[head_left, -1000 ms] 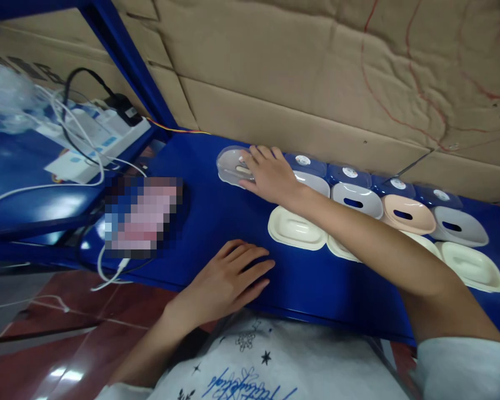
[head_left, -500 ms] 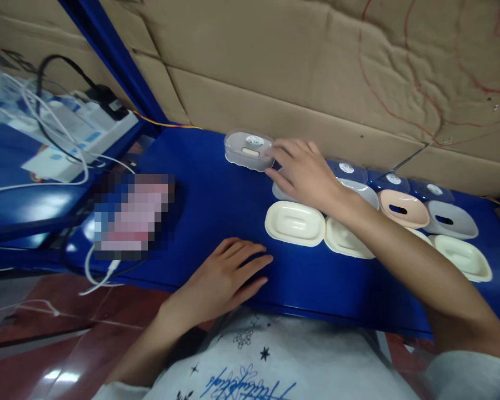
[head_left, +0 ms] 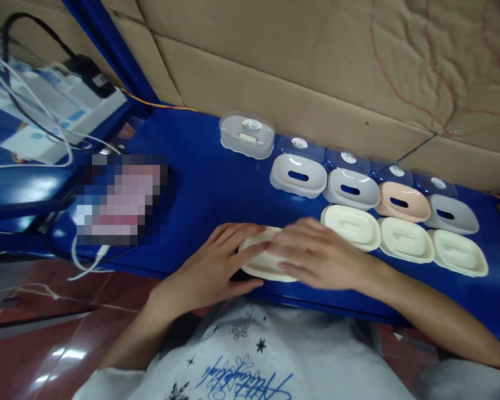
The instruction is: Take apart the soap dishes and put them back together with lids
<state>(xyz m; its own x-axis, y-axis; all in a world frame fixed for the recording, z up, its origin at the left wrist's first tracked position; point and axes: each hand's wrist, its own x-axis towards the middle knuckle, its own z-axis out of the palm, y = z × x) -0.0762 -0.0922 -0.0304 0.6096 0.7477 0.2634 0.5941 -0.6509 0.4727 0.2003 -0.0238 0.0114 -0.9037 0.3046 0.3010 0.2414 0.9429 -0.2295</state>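
A cream soap dish tray (head_left: 260, 266) lies close to the table's front edge with both hands on it. My left hand (head_left: 214, 266) grips its left end, thumb at the near side and fingers over the top. My right hand (head_left: 316, 253) covers the tray's right part, its fingers bent onto it and slightly blurred. Behind the right hand, another cream tray (head_left: 350, 225) stands first in a row of three. Grey soap dishes (head_left: 298, 176) with a slot, and a peach one (head_left: 404, 201), form the row behind.
Clear lids (head_left: 300, 147) with round stickers line the cardboard wall (head_left: 275, 72). An assembled soap box (head_left: 246, 136) stands at their left end. At left, a pixelated device (head_left: 123, 200) has a white cable, and a power strip (head_left: 70, 122) carries tangled cords. The blue table (head_left: 183, 205) is narrow.
My right hand has come from the back row to the front. The leftmost cream tray has shifted out of its row towards me, and my left hand now touches it.
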